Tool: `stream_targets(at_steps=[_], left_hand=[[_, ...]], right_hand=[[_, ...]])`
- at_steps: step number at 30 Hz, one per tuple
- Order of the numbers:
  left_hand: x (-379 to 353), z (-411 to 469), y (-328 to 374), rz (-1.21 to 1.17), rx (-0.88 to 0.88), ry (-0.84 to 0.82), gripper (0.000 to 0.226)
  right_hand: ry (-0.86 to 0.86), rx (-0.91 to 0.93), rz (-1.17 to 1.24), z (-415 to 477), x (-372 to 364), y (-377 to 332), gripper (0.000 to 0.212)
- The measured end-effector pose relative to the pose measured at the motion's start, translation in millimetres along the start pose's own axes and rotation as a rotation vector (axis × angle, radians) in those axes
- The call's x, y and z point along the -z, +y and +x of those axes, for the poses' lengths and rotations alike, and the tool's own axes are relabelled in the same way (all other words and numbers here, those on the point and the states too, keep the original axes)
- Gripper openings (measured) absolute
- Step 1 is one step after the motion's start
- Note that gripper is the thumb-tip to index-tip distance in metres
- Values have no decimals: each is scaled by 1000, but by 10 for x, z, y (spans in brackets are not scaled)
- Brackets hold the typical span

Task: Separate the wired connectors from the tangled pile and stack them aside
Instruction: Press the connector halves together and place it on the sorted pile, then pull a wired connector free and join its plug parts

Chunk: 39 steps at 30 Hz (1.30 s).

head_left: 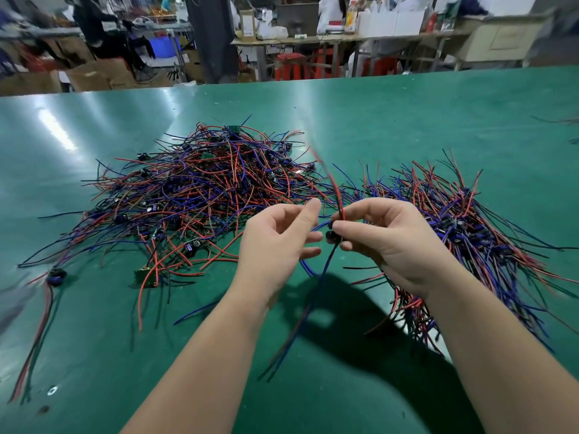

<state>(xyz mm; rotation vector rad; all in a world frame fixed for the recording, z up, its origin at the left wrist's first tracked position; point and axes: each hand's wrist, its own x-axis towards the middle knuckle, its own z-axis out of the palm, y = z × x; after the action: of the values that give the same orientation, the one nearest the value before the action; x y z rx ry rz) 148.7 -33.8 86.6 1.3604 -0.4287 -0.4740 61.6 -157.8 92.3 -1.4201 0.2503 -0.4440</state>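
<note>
Both hands hover over the green counter [94, 355]. Right hand [385, 242] pinches one wired connector [332, 234]; left hand [279, 239] is open, empty. Right of it a sorted stack [470, 227] grows — left, the big tangled pile [200, 189] waits.

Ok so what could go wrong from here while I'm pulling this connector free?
1. The red wire rising from the connector in your right hand blurs back toward the tangled pile; it may snag and drag others along.
2. The hanging blue wire could catch the sorted stack.
</note>
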Motion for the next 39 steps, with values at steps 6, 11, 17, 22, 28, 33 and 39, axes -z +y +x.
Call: stream_targets(at_steps=[6, 11, 17, 22, 28, 33, 39], left_hand=[[-13, -56, -7, -112, 90, -209, 19], [-56, -70, -48, -112, 141, -225, 11], [-10, -57, -72, 16, 210, -281, 15], [-9, -69, -29, 42, 245, -315, 31], [29, -127, -52, 282, 333, -658, 27], [31, -215, -111, 422, 361, -1066, 33], [37, -157, 2, -63, 166, -799, 21]], right_hand=[[29, -31, 27, 33, 36, 1, 12], [24, -66, -24, 44, 27, 52, 21], [51, -113, -127, 46, 94, 30, 13], [57, -221, 40, 61, 125, 4, 13], [248, -254, 276, 116, 326, -103, 16], [494, -166, 562, 172, 605, -163, 11], [619, -145, 499, 211, 622, -87, 16]])
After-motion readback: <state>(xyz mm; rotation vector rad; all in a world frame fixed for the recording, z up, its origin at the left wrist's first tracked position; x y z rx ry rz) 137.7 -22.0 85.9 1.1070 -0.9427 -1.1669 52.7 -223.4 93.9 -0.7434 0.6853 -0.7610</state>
